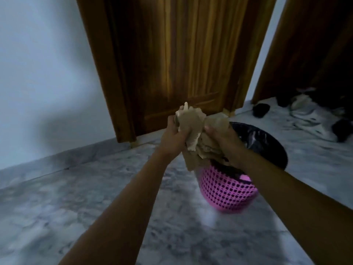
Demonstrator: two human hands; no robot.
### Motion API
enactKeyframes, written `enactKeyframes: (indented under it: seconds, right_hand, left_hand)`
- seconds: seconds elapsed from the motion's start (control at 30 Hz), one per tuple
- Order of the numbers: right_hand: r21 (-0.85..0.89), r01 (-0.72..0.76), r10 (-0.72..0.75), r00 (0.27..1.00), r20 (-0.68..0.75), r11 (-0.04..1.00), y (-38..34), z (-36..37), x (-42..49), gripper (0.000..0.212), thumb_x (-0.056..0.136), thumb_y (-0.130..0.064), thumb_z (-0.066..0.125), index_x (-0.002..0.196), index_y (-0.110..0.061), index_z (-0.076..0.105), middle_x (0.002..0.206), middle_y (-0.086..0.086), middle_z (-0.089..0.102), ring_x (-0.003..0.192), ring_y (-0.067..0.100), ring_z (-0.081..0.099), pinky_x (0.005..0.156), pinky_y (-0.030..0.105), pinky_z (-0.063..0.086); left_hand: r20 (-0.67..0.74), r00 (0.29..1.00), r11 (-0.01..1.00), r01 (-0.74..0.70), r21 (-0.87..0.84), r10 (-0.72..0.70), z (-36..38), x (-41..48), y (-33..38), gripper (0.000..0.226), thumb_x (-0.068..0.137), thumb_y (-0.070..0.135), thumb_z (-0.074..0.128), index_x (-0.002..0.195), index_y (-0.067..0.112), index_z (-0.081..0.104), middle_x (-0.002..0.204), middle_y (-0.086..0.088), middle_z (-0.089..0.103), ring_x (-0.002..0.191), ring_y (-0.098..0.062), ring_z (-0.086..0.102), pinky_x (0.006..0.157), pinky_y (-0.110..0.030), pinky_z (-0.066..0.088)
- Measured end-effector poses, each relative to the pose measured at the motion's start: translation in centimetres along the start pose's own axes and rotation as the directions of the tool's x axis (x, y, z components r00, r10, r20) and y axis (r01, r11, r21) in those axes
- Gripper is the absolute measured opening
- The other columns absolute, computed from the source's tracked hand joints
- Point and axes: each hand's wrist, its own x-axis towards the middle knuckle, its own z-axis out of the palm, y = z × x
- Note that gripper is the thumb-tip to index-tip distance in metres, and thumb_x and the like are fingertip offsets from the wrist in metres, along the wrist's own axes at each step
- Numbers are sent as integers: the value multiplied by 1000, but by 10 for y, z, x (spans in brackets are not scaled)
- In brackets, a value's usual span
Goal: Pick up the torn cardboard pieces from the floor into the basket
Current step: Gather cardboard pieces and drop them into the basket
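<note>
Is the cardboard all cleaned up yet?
Nearly. The floor in view shows no more scraps. The left hand and right hand clutch the cardboard beside the pink basket. It isn't dropped in yet.

Head view: looks forward-down, close over floor [95, 197], facing door [172, 64].

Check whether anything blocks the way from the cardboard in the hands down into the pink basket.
Nothing visible does. The left hand and right hand hold the torn cardboard pieces just above and left of the pink basket. Its black-lined mouth is open, though the right forearm hides part of it.
</note>
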Motion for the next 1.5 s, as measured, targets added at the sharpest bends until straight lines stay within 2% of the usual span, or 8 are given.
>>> enactKeyframes:
  seconds: [0.1, 0.27, 0.5, 0.67, 0.9, 1.03, 1.2, 1.5]
  right_hand:
    - [1, 6, -6, 992, -125, 1000, 5, -80, 24, 78, 67, -68, 77, 132, -30, 56, 125, -5, 65, 109, 14, 64, 98, 38, 51]
    - [19, -33, 36, 983, -179, 999, 33, -168, 50, 74, 73, -41, 87, 138, -27, 55, 129, -2, 66, 112, 15, 65, 97, 36, 55]
    - [-304, -227, 194, 972, -136, 925, 65, -203, 52, 95, 78, -52, 80, 152, -19, 29, 152, 5, 41, 134, 26, 46, 97, 32, 42]
    - [-428, -111, 85, 993, -78, 897, 60, -184, 58, 55, 89, -50, 70, 133, -21, 56, 134, 3, 58, 123, 23, 56, 96, 33, 49]
    - [-466, 214, -63, 946, 318, 859, 35, -30, 55, 26, 94, -45, 64, 106, -23, 66, 104, -5, 67, 93, 15, 61, 79, 32, 52]
    - [-395, 415, -137, 811, 569, 820, 23, 88, 8, 28, 88, -47, 66, 110, -29, 66, 112, -5, 70, 104, 20, 65, 90, 37, 54]
    - [-244, 649, -151, 490, 859, 721, -2, 200, -108, 41, 93, -50, 61, 128, -30, 60, 126, -2, 66, 116, 23, 61, 98, 38, 50]
    - [123, 811, -157, -38, 987, 573, -42, 257, -325, 54, 95, -52, 59, 142, -27, 49, 138, 2, 59, 124, 29, 55, 99, 47, 48]
  left_hand:
    - [67, 997, 999, -35, 23, 33, 73, 46, 7, 38, 94, 37, 60, 128, 36, 44, 125, 2, 59, 113, -17, 62, 92, -48, 56]
    - [86, 996, 1000, 7, 16, -9, 160, 92, -9, 42, 95, 13, 55, 132, 31, 47, 124, 0, 60, 114, -19, 61, 91, -42, 56]
    - [72, 932, 901, 320, 294, -354, 186, 92, -43, 38, 100, 15, 52, 136, 14, 38, 103, -1, 54, 82, -11, 56, 62, -15, 51]
    - [-99, 950, 895, 312, 320, -295, 167, 82, -36, 37, 97, 21, 58, 133, 14, 53, 117, -9, 61, 94, -19, 61, 88, -35, 53]
    - [-476, 872, 803, 363, 472, -115, 61, 9, -10, 31, 94, 39, 59, 119, 23, 66, 107, 5, 66, 99, -13, 61, 74, -24, 46]
    - [-709, 699, 725, 536, 433, -94, -22, -97, 6, 30, 93, 41, 59, 116, 24, 67, 119, 2, 69, 114, -13, 62, 97, -26, 46]
    - [-928, 363, 606, 758, 240, -86, -70, -273, 33, 34, 94, 44, 57, 121, 25, 65, 127, -4, 66, 119, -19, 60, 90, -23, 41]
    - [-992, -106, 496, 859, -125, -66, -31, -503, 95, 46, 97, 50, 50, 133, 22, 56, 136, -8, 58, 124, -27, 55, 85, -27, 38]
